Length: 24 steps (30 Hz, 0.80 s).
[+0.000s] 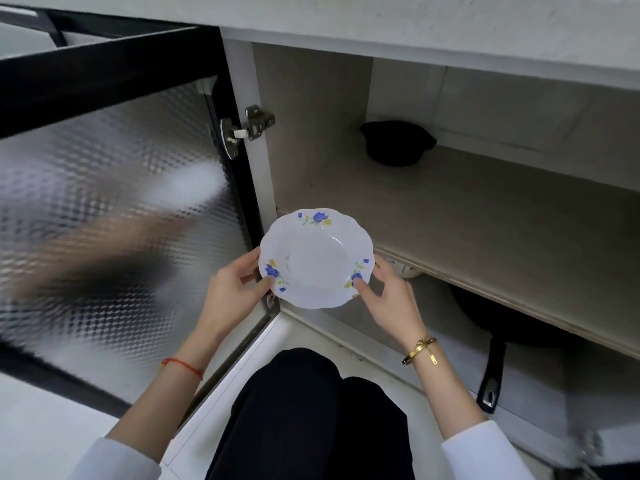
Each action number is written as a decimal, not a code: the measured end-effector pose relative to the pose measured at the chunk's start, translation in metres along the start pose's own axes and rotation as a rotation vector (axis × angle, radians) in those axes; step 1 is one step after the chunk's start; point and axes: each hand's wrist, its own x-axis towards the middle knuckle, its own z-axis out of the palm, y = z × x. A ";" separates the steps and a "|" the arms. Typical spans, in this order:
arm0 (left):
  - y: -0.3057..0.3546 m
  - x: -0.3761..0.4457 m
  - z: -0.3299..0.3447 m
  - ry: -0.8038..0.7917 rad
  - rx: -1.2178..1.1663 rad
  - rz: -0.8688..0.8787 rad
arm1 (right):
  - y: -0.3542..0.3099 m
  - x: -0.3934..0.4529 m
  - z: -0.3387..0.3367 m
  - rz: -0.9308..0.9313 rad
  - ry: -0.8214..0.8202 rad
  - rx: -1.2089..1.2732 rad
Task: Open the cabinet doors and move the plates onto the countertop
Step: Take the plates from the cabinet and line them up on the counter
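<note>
A white plate (316, 259) with a scalloped rim and blue and yellow flowers hangs in front of the open cabinet, just outside the shelf's front edge. My left hand (235, 289) grips its left rim and my right hand (388, 292) grips its right rim, thumbs on top. The left cabinet door (114, 216), black-framed with textured glass, stands swung wide open. The pale countertop edge (415, 22) runs across the top of the view.
A black pot (396, 142) sits at the back of the upper shelf (485, 220). Below the shelf a black frying pan (498, 323) lies with its handle pointing toward me. My knees in dark trousers (311, 410) are close to the cabinet's base.
</note>
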 end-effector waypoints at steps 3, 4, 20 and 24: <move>0.011 0.003 0.000 -0.001 0.027 0.028 | -0.009 0.005 -0.010 -0.034 0.010 -0.025; 0.014 0.005 0.001 -0.006 0.032 0.031 | -0.010 0.007 -0.013 -0.044 0.018 -0.034; 0.045 0.049 -0.005 -0.033 0.067 -0.049 | -0.043 0.044 -0.036 0.057 0.020 -0.002; 0.078 0.040 -0.024 -0.055 0.080 -0.105 | -0.078 0.036 -0.049 0.146 -0.022 0.012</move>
